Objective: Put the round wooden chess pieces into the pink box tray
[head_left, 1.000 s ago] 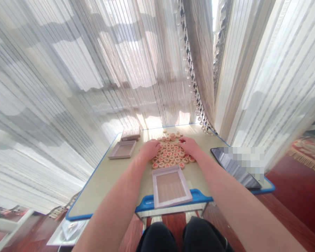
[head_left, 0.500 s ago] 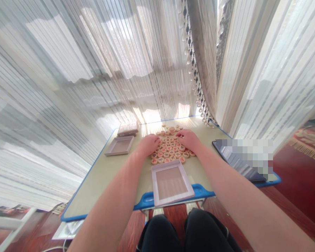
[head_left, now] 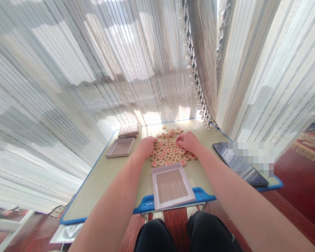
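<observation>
Can read no word or number with certainty; can see on the round pale pieces (head_left: 164, 153) single characters, some in red and some in black, but too small to make out; can notice also faint reddish marks on the flat packet (head_left: 128, 129), too blurred to tell as writing or pattern

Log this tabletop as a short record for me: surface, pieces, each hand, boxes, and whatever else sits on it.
Surface: pale table, blue rim
Pieces: round discs with red or dark characters, mostly clustered; a looser group beyond
Left hand: at the cluster's left edge; grip unclear
Right hand: at the cluster's right edge, fingers bent; grip unclear
Near box: shallow, open, overlapping the table's near rim
Left box: shallow, open
Far left: flat bundle
Right side: dark flat device, partly pixelated
Backdrop: sheer curtains
</observation>
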`<state>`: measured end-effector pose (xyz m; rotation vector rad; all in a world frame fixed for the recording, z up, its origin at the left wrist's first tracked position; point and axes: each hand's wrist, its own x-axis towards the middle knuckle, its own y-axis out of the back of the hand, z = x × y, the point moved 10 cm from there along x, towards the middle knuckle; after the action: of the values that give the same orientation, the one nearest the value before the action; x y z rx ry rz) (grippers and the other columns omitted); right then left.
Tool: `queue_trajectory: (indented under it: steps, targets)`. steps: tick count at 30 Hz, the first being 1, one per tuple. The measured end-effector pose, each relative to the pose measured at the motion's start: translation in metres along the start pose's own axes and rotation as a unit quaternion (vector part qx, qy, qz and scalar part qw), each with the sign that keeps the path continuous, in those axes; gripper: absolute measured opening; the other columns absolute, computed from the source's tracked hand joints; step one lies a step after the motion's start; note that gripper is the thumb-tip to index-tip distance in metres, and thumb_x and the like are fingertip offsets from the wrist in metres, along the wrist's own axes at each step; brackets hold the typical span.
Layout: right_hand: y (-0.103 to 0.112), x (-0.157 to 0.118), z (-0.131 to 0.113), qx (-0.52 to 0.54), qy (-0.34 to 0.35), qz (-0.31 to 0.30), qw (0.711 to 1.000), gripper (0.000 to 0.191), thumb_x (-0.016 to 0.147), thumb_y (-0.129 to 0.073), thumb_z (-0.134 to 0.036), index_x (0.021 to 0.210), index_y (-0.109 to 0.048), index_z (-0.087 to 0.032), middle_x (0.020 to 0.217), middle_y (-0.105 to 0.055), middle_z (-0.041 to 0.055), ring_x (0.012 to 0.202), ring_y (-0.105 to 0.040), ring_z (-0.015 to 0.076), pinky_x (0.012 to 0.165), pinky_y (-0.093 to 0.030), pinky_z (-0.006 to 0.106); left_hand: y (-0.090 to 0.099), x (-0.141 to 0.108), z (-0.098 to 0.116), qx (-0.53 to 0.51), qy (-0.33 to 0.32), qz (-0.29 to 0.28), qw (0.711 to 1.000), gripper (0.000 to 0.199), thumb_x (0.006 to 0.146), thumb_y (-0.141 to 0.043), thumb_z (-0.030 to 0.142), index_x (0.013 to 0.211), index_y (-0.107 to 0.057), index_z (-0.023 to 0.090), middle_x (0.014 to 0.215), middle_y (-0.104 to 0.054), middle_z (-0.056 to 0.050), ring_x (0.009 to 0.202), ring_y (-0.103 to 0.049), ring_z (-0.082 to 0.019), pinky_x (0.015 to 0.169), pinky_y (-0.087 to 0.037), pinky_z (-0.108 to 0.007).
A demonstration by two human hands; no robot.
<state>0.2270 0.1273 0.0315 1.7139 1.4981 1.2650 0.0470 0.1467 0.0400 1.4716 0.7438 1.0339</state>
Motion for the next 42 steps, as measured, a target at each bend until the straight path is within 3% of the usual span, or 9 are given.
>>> queue_trajectory:
  steps: [5,8,12,17,20,27,31,37,42]
  targets:
    - [0.001,-0.001,0.001,0.043,-0.009,0.009,0.999,0.022,0.073,-0.055,-0.024,0.091,-0.068,-0.022,0.086,-0.068,0.0036,0.102,-0.048,0.0236,0.087,-0.039,0.032,0.009,0.000,0.002,0.001,-0.006,0.048,0.999,0.031,0.083,-0.043,0.016,0.103,-0.066,0.019,0.105,-0.066,-0.007,0.099,-0.059,-0.020,0.087,-0.045,-0.028]
    - [0.002,-0.003,-0.002,0.063,-0.009,0.005,0.998,0.023,0.072,-0.052,-0.015,0.088,-0.068,-0.021,0.084,-0.068,0.0039,0.101,-0.050,0.0218,0.086,-0.039,0.029,0.011,0.000,-0.001,-0.001,0.013,0.056,0.998,0.031,0.087,-0.039,0.022,0.095,-0.069,0.018,0.101,-0.067,-0.008,0.098,-0.059,-0.020,0.088,-0.045,-0.029]
    - [0.006,-0.004,0.001,0.092,-0.037,0.001,0.995,0.025,0.073,-0.047,-0.011,0.083,-0.069,-0.018,0.079,-0.068,0.0037,0.082,-0.058,0.0163,0.075,-0.042,0.024,0.012,0.000,-0.013,-0.023,0.068,0.065,0.995,0.034,0.088,-0.036,0.025,0.103,-0.066,0.018,0.108,-0.066,-0.009,0.102,-0.058,-0.021,0.090,-0.044,-0.030]
    - [0.007,-0.006,0.000,0.063,-0.046,-0.014,0.997,0.022,0.072,-0.051,-0.015,0.085,-0.069,-0.018,0.083,-0.069,0.0041,0.076,-0.059,0.0157,0.072,-0.042,0.024,0.013,-0.001,-0.010,-0.033,0.057,0.046,0.997,0.032,0.084,-0.045,0.031,0.103,-0.067,0.018,0.107,-0.067,-0.008,0.102,-0.059,-0.023,0.089,-0.044,-0.032]
    - [0.004,-0.008,0.001,0.054,-0.049,-0.034,0.997,0.024,0.072,-0.051,-0.015,0.087,-0.070,-0.018,0.082,-0.069,0.0043,0.077,-0.060,0.0164,0.073,-0.043,0.025,0.014,-0.001,-0.010,-0.046,0.057,0.042,0.996,0.031,0.080,-0.049,0.031,0.102,-0.067,0.019,0.105,-0.068,-0.007,0.099,-0.059,-0.023,0.087,-0.045,-0.031]
    - [0.007,-0.005,0.007,-0.031,-0.038,-0.003,0.999,0.030,0.073,-0.052,-0.023,0.097,-0.070,-0.021,0.105,-0.066,0.0066,0.106,-0.050,0.0256,0.091,-0.037,0.033,0.011,0.002,-0.020,-0.120,0.060,0.063,0.989,0.030,0.074,-0.055,0.025,0.101,-0.067,0.019,0.099,-0.067,-0.005,0.090,-0.060,-0.018,0.082,-0.046,-0.026]
    - [0.010,-0.007,0.018,-0.042,-0.081,-0.004,0.996,0.030,0.071,-0.054,-0.032,0.094,-0.071,-0.024,0.106,-0.062,0.0087,0.106,-0.049,0.0277,0.089,-0.038,0.035,0.012,0.003,-0.024,-0.124,0.061,0.073,0.988,0.027,0.074,-0.055,0.021,0.098,-0.068,0.019,0.093,-0.064,-0.004,0.081,-0.060,-0.015,0.077,-0.046,-0.024]
    - [0.009,-0.006,0.023,-0.049,-0.084,-0.024,0.995,0.031,0.068,-0.058,-0.038,0.092,-0.073,-0.024,0.103,-0.062,0.0089,0.101,-0.052,0.0269,0.089,-0.038,0.034,0.016,0.001,-0.019,-0.092,0.052,0.086,0.991,0.022,0.077,-0.054,0.022,0.090,-0.071,0.020,0.094,-0.064,-0.004,0.083,-0.060,-0.015,0.079,-0.046,-0.023]
    - [0.004,-0.003,0.031,-0.011,-0.106,-0.021,0.994,0.029,0.069,-0.058,-0.040,0.082,-0.074,-0.021,0.085,-0.067,0.0087,0.094,-0.055,0.0254,0.081,-0.042,0.032,0.016,0.005,-0.020,-0.098,0.044,0.093,0.990,0.021,0.077,-0.055,0.022,0.088,-0.072,0.023,0.092,-0.066,-0.002,0.085,-0.061,-0.014,0.081,-0.046,-0.022]
